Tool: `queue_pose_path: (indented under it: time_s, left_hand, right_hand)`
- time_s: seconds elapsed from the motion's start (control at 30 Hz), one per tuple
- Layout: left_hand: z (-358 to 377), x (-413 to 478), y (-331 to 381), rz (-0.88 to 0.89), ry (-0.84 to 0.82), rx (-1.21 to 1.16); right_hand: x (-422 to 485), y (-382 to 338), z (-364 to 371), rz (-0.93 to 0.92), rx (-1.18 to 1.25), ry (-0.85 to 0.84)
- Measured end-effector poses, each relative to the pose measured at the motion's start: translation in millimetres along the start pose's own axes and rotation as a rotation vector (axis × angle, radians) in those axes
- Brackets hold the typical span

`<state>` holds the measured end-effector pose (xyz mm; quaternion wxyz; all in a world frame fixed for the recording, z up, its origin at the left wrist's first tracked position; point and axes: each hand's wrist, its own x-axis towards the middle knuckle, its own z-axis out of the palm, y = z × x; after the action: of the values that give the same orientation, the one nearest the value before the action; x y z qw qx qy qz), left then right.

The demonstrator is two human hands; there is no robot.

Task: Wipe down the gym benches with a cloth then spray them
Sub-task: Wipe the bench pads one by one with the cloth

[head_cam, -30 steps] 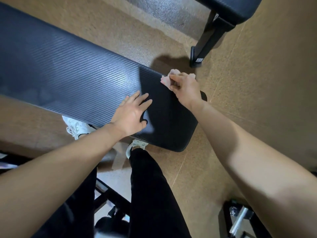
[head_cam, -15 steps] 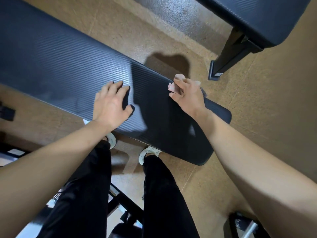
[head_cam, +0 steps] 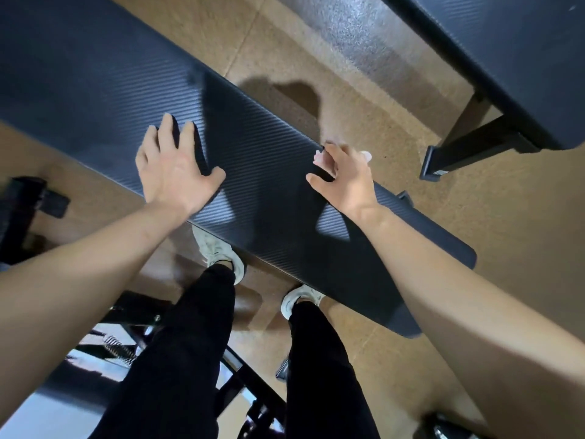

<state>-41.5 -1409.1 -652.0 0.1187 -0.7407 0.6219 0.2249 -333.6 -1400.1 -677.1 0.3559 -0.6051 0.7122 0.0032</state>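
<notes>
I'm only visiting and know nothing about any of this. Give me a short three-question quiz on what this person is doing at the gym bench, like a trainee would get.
1. True or false: the left hand lies flat, fingers spread, on the black bench.
2. Which hand holds the cloth? A. left hand B. right hand C. neither
3. Fill in (near or far): seen from the person, the cloth sits at the bench's ___ edge.

Key: 1 true; 2 B; 3 far.
</notes>
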Motion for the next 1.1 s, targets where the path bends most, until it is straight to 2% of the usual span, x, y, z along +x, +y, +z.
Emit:
queue_pose_path:
  time_s: [0.17, 0.37, 0.53, 0.77, 1.0, 1.1]
  left_hand:
    - [-14, 31, -50, -0.104, -0.077, -0.014]
    - [-19, 35, -71, 0.032, -0.187, 0.092]
    - [-25, 38, -79, 0.059, -0.239, 0.031]
    - [-31, 38, -89, 0.086, -0.241, 0.063]
    - [-40, 40, -99, 0.069, -0.242, 0.004]
    - [-47, 44, -113, 0.027, -0.239, -0.201]
  right_hand:
    - [19, -55, 11, -0.065, 0.023, -0.026]
    - [44, -114, 22, -0.101, -0.077, -0.085]
    - [56, -149, 29, -0.144, -0.14, -0.122]
    - [81, -171, 33, -0.238, -0.173, -0.163]
    - [117, -198, 39, -0.362, -0.071, -0.202]
    - [133, -214, 41, -0.44, -0.165, -0.209]
